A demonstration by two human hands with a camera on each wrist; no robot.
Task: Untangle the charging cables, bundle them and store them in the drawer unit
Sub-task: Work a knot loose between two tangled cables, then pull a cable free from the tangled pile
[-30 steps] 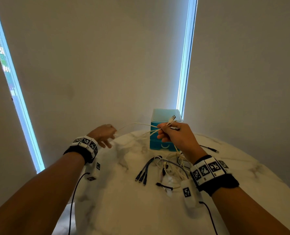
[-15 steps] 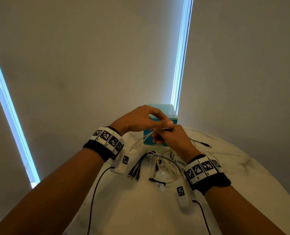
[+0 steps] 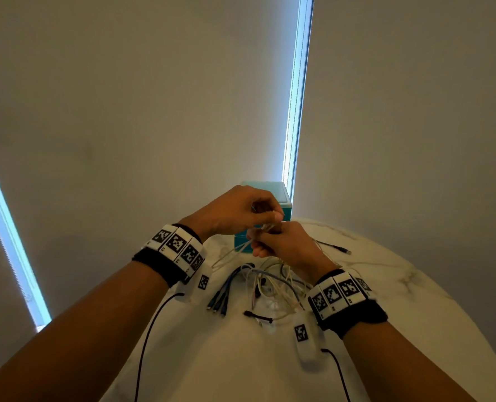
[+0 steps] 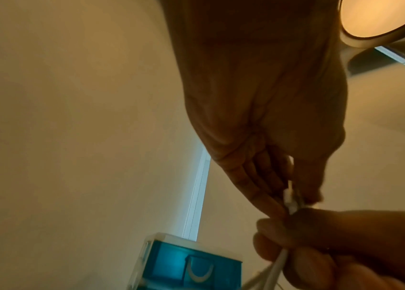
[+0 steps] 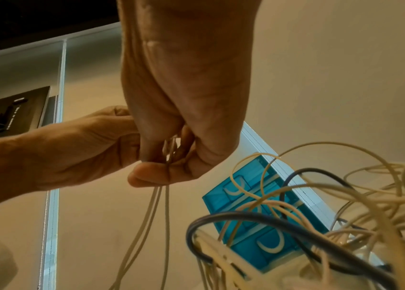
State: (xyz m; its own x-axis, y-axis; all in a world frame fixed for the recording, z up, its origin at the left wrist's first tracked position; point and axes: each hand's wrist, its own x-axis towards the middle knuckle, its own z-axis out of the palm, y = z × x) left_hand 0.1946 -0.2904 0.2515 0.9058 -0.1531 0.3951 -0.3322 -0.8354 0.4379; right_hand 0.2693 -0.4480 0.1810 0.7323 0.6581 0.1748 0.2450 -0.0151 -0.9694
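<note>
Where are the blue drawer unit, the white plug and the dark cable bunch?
drawer unit (image 5: 266, 213), right wrist view, its blue front.
white plug (image 4: 288, 198), left wrist view, its body.
dark cable bunch (image 3: 222, 295), head view, its middle.

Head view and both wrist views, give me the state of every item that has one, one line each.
Left hand: raised, fingertips pinching the white cable's plug.
Right hand: raised, gripping white cable strands.
White charging cable: held by both hands, strands hanging down.
Tangle of white and dark cables: lying knotted on the table.
Blue plastic drawer unit: upright, visible drawers closed.
Round white marble table: bearing cables and drawer unit.
</note>
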